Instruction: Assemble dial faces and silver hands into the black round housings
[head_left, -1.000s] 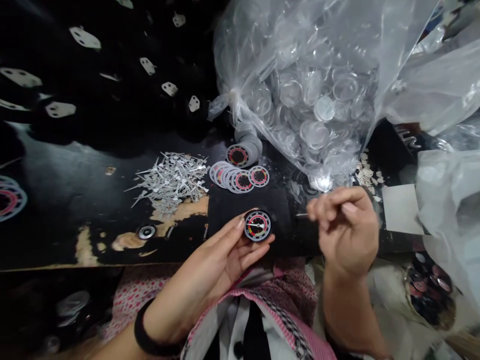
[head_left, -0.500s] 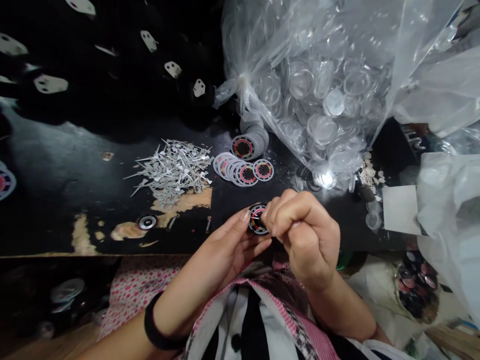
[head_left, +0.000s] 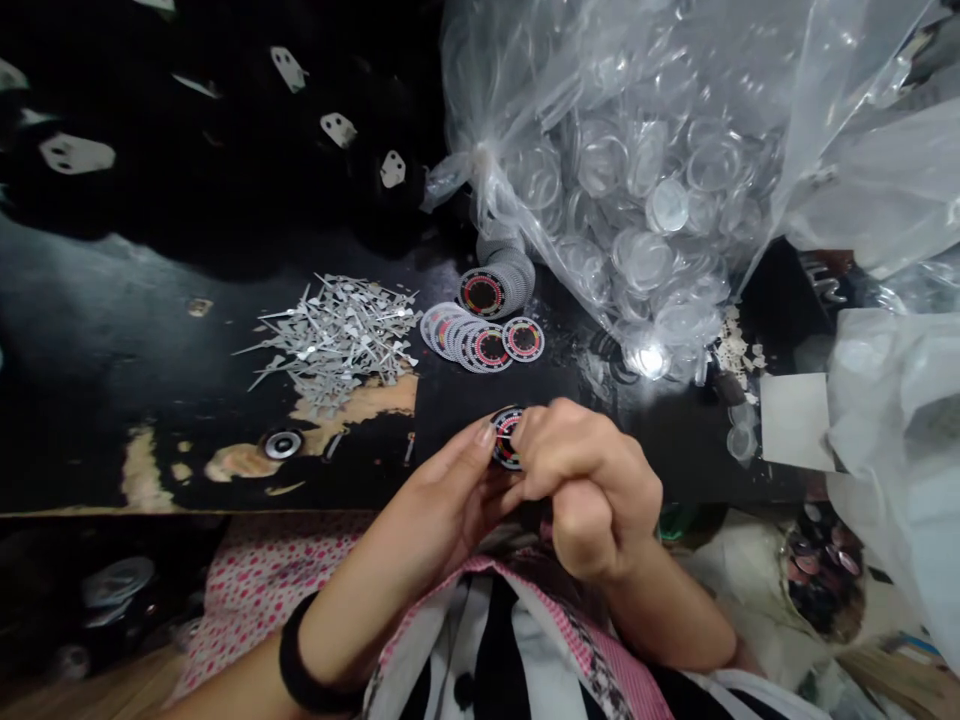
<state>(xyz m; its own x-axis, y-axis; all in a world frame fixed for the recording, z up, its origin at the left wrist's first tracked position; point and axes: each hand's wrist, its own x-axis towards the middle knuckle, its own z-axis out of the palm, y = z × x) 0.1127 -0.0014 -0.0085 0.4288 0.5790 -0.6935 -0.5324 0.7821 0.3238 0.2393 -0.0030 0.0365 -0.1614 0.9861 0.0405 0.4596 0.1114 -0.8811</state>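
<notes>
A round gauge (head_left: 504, 452) with a black, red and white dial sits at the table's front edge. My left hand (head_left: 459, 480) is closed around its side, thumb on the rim. A thin white pointer (head_left: 502, 436) lies across the dial, its inner end running under the fingertips of my right hand (head_left: 589, 475). Those right fingers are pinched together over the dial and hide its right part. Beyond the hands lie a row of loose printed dial discs (head_left: 484, 346) and a stack of more discs (head_left: 495, 285). Left of these is a heap of pale pointers (head_left: 345, 340).
A large clear plastic bag (head_left: 637, 180) full of transparent round covers stands at the back right. A small metal-centred round part (head_left: 283, 445) lies on the left of the black table (head_left: 90, 370). A white square card (head_left: 796, 420) lies at the right.
My right hand has turned a little and dropped slightly lower over the gauge. The white pointer shows more level across the dial. My left hand still holds the gauge.
</notes>
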